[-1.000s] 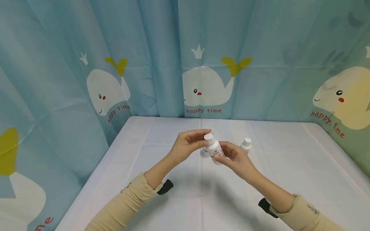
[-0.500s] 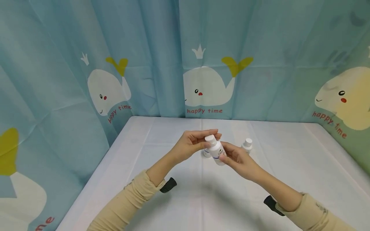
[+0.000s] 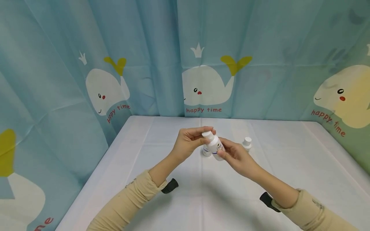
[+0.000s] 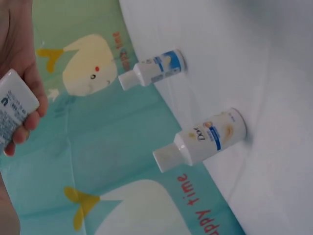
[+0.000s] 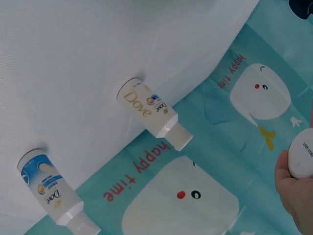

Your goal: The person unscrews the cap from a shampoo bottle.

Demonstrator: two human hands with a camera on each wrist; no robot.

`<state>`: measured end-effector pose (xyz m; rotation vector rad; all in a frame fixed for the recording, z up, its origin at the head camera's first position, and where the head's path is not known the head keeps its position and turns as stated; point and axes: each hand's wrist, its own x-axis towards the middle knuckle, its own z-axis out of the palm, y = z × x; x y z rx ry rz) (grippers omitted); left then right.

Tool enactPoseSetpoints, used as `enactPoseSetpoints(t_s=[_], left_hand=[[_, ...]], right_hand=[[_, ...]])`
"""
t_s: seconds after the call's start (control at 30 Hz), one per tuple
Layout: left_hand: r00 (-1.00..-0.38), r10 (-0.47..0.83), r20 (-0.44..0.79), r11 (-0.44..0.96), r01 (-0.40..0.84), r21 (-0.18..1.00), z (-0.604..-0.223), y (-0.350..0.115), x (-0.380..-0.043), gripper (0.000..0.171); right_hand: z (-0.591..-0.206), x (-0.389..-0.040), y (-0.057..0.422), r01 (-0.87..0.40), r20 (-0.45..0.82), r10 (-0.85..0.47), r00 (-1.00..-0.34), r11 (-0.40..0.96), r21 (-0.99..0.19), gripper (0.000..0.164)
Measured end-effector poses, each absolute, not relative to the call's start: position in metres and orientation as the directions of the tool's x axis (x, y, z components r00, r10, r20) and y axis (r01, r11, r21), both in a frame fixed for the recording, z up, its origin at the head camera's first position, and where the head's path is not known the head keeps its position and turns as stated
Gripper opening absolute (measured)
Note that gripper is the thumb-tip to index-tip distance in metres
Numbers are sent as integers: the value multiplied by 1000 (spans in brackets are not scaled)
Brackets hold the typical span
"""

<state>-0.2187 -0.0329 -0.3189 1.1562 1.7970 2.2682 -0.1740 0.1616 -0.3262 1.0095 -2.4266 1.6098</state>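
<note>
A small white Dove bottle [image 3: 216, 146] is held tilted above the table, its cap toward the upper left. My left hand [image 3: 188, 144] pinches it by the white cap [image 3: 207, 134], thumb in front and fingers behind. The right hand [image 3: 238, 160] grips the bottle's body, with the thumb over the label. At the left wrist view's edge, the held bottle's printed white lower part [image 4: 17, 107] shows with fingers behind it. A round white end [image 5: 301, 152] of the bottle shows at the right wrist view's edge.
Two more white Dove bottles stand upright on the white-covered table [image 3: 185, 205]. One gold-lettered bottle [image 5: 146, 107] is partly hidden behind the held bottle in the head view; the blue-labelled bottle [image 5: 51, 188] stands farther right. A blue whale-print curtain [image 3: 162, 89] hangs around the table.
The held bottle has turned, so its printed label faces differently and a blue band shows. Both hands have shifted slightly, keeping their hold on it. The standing bottles stay in place.
</note>
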Motion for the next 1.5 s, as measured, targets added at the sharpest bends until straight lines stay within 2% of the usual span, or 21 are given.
enactPoseSetpoints(t_s=[0.3,0.5,0.53,0.7,0.77,0.87,1.0,1.07,1.27,1.5], left_hand=[[-749,332,574,-350,467,812,-318,-26,-213,69],[-774,392,497,-308,399,864,-314,-30,-223,74],[-767,411,493,-320,385,866,-313,-31,-224,74],[-685,516,514,-389,347,854,-312,-35,-225,41],[-652,559,512,-397,332,856,-311,-37,-224,32],[-611,614,500,-397,310,864,-310,-41,-224,40],[-587,646,488,-395,290,872,-310,-46,-223,57],[-581,648,493,-397,295,869,-310,-47,-223,59],[-554,634,540,-445,310,840,-312,-46,-221,39],[-542,652,530,-460,272,845,-311,-43,-219,37]], right_hand=[[-326,-175,158,-570,428,-424,-798,300,-765,45],[-324,-175,160,-523,373,-474,-797,234,-820,44],[-323,-175,161,-506,356,-491,-795,215,-835,44],[-323,-177,165,-451,305,-564,-767,136,-882,46],[-322,-177,167,-438,296,-583,-757,117,-891,46],[-323,-177,168,-415,281,-606,-744,89,-905,46],[-322,-176,170,-386,266,-628,-731,60,-920,47],[-322,-176,170,-369,251,-631,-734,60,-928,48],[-322,-173,173,-327,199,-643,-739,85,-941,46],[-321,-171,174,-281,166,-644,-747,79,-957,49]])
